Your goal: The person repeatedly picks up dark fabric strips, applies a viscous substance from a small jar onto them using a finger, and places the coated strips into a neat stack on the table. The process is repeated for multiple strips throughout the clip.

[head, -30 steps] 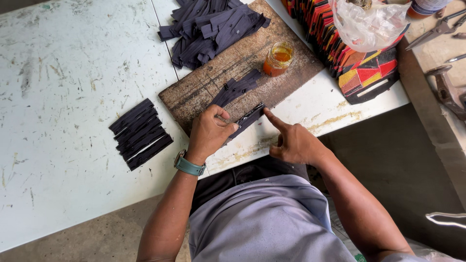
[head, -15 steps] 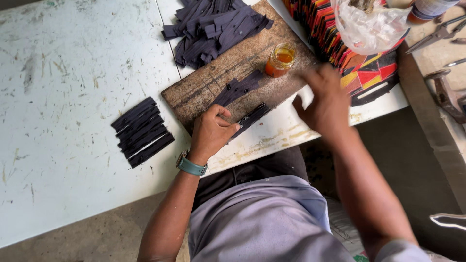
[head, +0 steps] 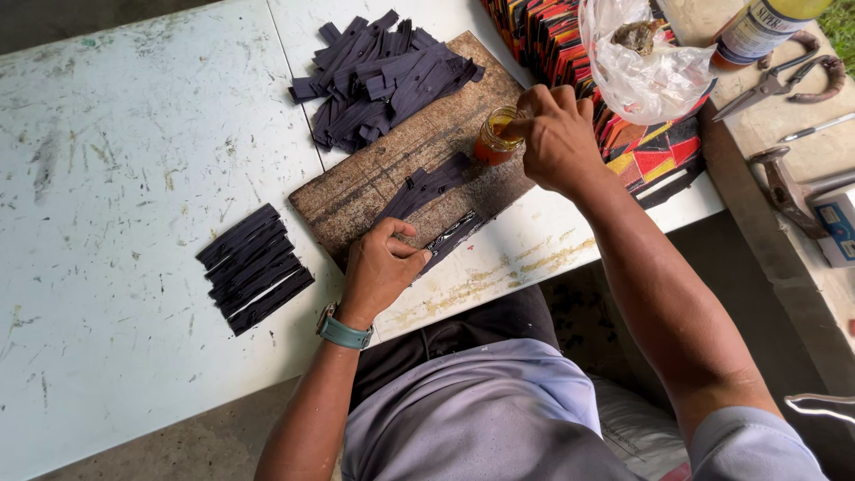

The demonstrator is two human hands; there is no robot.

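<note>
Work at a scuffed white surface, both hands on a wooden board.

Left hand, fingers curled, presses a dark strip onto the board's near edge at 6 o'clock. Right hand, fingers pinched together, dips into a small jar of amber liquid at the board's 3 o'clock corner. Loose dark strips lie heaped at 12 o'clock; a neat stack lies at 9 o'clock. The paint is stained and scratched. Bare ground shows below the surface edge.
</note>
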